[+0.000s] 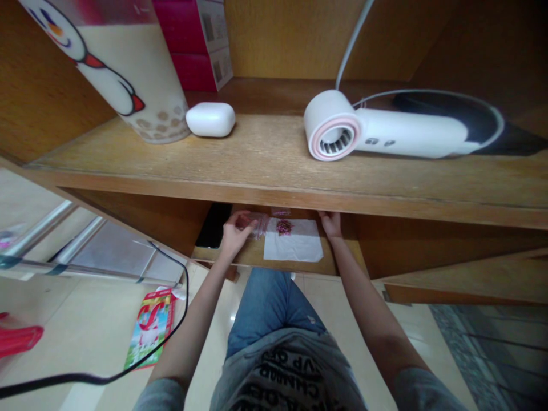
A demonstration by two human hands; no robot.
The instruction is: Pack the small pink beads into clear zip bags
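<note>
The upper shelf (265, 165) hides the right hand's (331, 225) fingertips, and the pink pieces (284, 228) are too small to identify.

Wooden shelving (257, 162) over a pale, glossy floor (81, 308), silvery bars (43, 228) to the left.

Grey short-sleeved T-shirt (286, 359), dark block lettering (285, 381) on front; blue jeans (269, 311); hands (234, 233) bare.

On the lower shelf (342, 258), a phone (214, 227) lies left of the left hand's fingers (249, 227), a bag (260, 226) at their right. Paper (295, 251), with beads (283, 228) on it, lies between them and the right hand's fingers (329, 218). Above the fingers, an upper shelf (257, 165) bears a cup (145, 74) leftward, a hair dryer (406, 131) rightward.
</note>
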